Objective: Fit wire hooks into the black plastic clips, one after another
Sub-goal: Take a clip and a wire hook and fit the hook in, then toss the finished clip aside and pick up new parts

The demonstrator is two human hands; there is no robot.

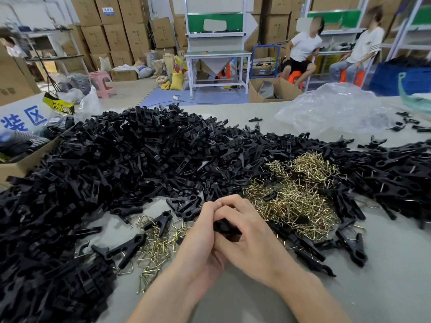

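At a grey desk (pixel 384 264), a worker's left hand (pixel 200 231) and right hand (pixel 247 229) both grip one black clip (pixel 224 227), with wire hooks (pixel 296 197) heaped at 1 o'clock and a clip pile (pixel 140 159) spread from 9 to 12 o'clock.

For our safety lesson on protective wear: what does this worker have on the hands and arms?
Nothing protective. The left hand and right hand are bare: no gloves, and no rings show. The left forearm and right forearm are bare down to the picture's edge, with no sleeve, watch or wristband in view.
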